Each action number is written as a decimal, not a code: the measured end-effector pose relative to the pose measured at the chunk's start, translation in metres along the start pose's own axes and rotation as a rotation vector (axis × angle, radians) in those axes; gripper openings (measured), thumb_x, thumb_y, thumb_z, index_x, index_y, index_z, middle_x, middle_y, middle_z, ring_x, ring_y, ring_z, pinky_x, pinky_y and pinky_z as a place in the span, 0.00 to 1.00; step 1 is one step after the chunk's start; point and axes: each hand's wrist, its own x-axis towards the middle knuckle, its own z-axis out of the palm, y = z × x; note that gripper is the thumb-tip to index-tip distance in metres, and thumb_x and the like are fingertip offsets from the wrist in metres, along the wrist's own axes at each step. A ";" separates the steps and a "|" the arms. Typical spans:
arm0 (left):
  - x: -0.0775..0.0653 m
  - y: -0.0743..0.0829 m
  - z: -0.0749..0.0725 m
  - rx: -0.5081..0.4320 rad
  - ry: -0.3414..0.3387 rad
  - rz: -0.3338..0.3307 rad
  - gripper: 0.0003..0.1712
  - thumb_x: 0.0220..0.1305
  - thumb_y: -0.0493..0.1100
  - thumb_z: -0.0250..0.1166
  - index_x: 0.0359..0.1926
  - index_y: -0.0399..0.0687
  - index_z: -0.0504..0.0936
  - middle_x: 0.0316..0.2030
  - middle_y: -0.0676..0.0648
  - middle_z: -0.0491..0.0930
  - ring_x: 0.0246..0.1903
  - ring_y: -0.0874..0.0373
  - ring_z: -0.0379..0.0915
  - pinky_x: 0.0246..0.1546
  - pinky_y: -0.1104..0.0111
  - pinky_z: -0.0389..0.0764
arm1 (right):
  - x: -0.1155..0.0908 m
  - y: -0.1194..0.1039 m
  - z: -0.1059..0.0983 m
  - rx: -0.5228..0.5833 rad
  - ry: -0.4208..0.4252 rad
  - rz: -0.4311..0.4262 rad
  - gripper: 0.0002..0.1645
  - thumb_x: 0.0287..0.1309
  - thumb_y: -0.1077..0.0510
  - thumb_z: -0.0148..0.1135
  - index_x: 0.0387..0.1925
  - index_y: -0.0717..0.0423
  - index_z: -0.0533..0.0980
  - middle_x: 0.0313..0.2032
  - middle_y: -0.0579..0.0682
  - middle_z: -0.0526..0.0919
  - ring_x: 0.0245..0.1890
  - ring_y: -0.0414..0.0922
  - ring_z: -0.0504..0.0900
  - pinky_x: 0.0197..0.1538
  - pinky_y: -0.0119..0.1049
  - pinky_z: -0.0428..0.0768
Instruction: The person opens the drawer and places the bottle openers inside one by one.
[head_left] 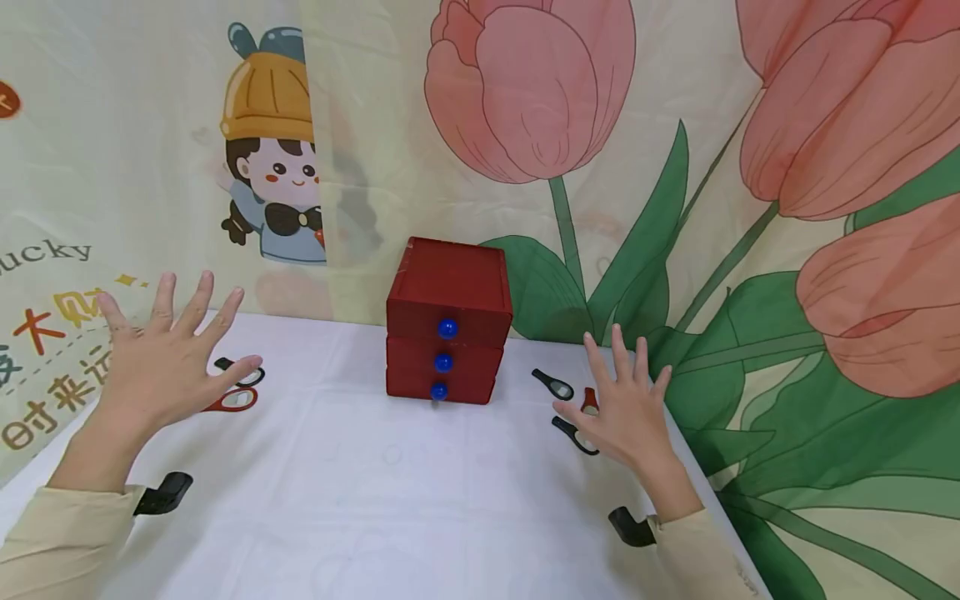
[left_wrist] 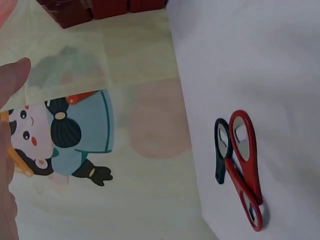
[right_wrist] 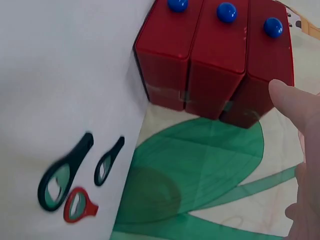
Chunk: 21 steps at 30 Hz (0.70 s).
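Right hand (head_left: 626, 417), bottle openers (right_wrist: 72, 159) below, leftward

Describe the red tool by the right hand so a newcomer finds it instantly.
Start at the red three-drawer chest, then look across to the right hand. Near it lies the loop-headed tool, perhaps a bottle opener; it is red, while its two similar neighbours are black.

One left hand (head_left: 165, 371), one right hand (head_left: 628, 417), two beige sleeves (head_left: 67, 542), two black wrist pieces (head_left: 167, 494), one red box (head_left: 453, 271) with three drawers (head_left: 412, 360) and three blue knobs (head_left: 443, 362), six looped tools (left_wrist: 253, 170), three red and three black, one table (head_left: 360, 500), one cartoon figure (head_left: 281, 175)
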 end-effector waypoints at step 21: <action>0.055 0.064 0.011 -0.393 -0.035 0.040 0.57 0.73 0.73 0.55 0.87 0.57 0.39 0.85 0.40 0.32 0.82 0.32 0.17 0.65 0.21 0.15 | 0.021 -0.036 0.027 0.222 -0.217 0.081 0.66 0.62 0.23 0.61 0.87 0.40 0.41 0.85 0.60 0.38 0.82 0.73 0.39 0.69 0.86 0.46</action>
